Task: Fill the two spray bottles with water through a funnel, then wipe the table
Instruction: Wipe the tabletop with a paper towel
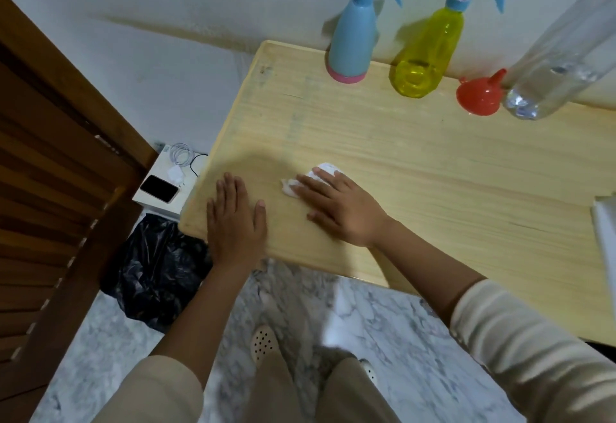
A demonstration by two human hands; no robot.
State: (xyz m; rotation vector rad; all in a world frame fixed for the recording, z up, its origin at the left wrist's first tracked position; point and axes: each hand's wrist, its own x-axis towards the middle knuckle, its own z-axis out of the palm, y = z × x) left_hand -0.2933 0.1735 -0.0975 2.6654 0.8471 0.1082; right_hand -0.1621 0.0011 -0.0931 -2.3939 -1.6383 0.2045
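Observation:
A blue spray bottle [352, 36] and a yellow spray bottle [426, 56], both with pink and blue trigger heads, stand at the back of the pale wooden table [416, 162]. Beside them lies a red funnel [480, 94] and a large clear water bottle [560, 56]. My right hand [340, 207] presses flat on a crumpled white tissue [311, 177] near the table's front left. My left hand [233, 219] rests flat on the table's front left corner, fingers apart, holding nothing.
A low white stand [156, 169] left of the table holds a phone [159, 188] and a charger with cable [180, 159]. A black bin bag [156, 269] sits on the marble floor below. A wooden louvred door [50, 189] fills the left. A white object [606, 232] pokes in at the table's right edge.

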